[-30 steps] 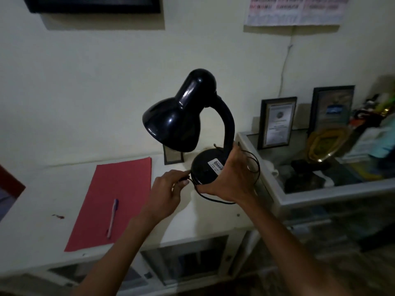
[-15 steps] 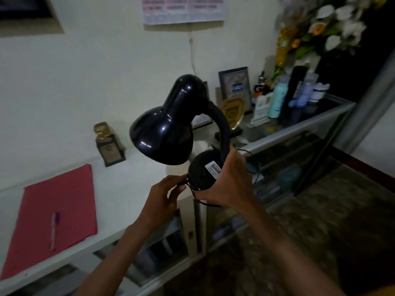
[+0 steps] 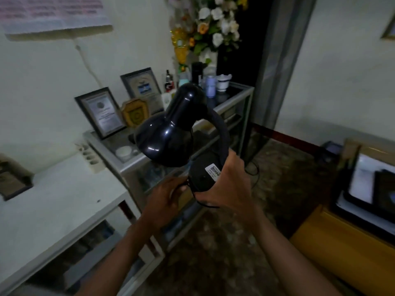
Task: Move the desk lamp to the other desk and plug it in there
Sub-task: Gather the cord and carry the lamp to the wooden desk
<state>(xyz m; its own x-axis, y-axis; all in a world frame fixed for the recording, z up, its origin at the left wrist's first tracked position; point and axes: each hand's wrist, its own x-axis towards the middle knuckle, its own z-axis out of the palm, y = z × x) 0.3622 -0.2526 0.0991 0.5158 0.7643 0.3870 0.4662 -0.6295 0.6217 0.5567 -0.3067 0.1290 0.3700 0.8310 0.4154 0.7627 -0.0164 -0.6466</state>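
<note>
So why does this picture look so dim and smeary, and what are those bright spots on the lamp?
Head view: the room is dimly lit, so colours look muddy. The framed certificates and flowers are smeared, likely from head motion. The wide lens bends the door frame. The spots on the lamp shade are small glints of room light on glossy black; the right hand stays fairly sharp.

Glossy black desk lamp [image 3: 171, 133], white label [image 3: 212, 170], white desk [image 3: 53, 206], yellow cloth [image 3: 342, 248]

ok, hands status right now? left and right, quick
Left hand: closed on the lamp's black cord beside the base.
Right hand: closed around the base of the desk lamp, holding it in the air.
</note>
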